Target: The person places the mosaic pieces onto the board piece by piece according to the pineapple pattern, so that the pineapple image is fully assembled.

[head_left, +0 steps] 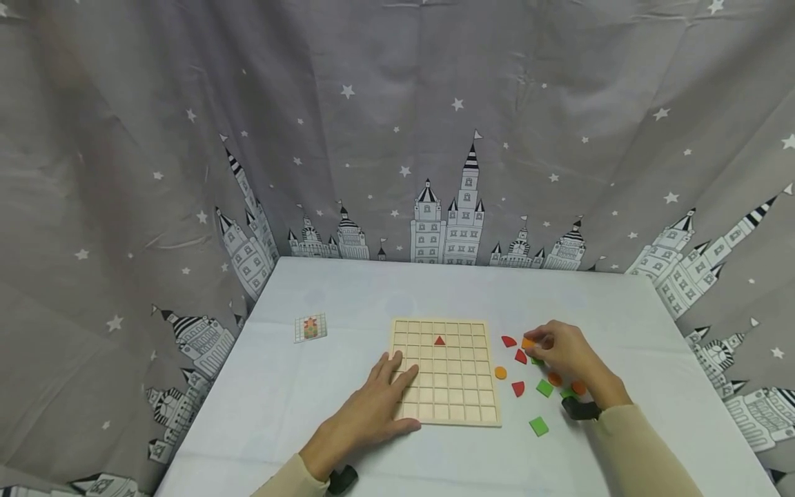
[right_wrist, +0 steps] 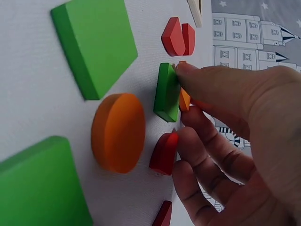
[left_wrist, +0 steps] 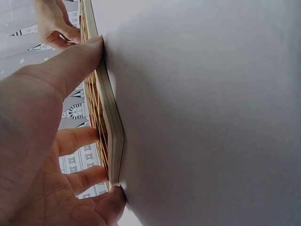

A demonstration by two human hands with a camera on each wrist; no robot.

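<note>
Left hand (head_left: 373,407) lies flat, fingers straight, on the near-left corner of the wooden grid board (head_left: 447,373); left wrist view shows thumb and fingertips pressed along the board's edge, probably pinning it so it doesn't slide on the surface (head_left: 310,428). Right hand (head_left: 568,352) is out at the loose pieces just right of the board, fingers curled and pinching a small orange piece (right_wrist: 184,99), which sits tight against a green piece (right_wrist: 167,92), so it looks like a fingertip grip because the pieces are packed close. One red triangle (head_left: 439,340) already sits in a cell near the board's far edge. Orange disc (right_wrist: 117,132), green squares and red quarter-rounds lie scattered within the right hand's reach. Small pattern card (head_left: 310,328) lies well left of the board
</note>
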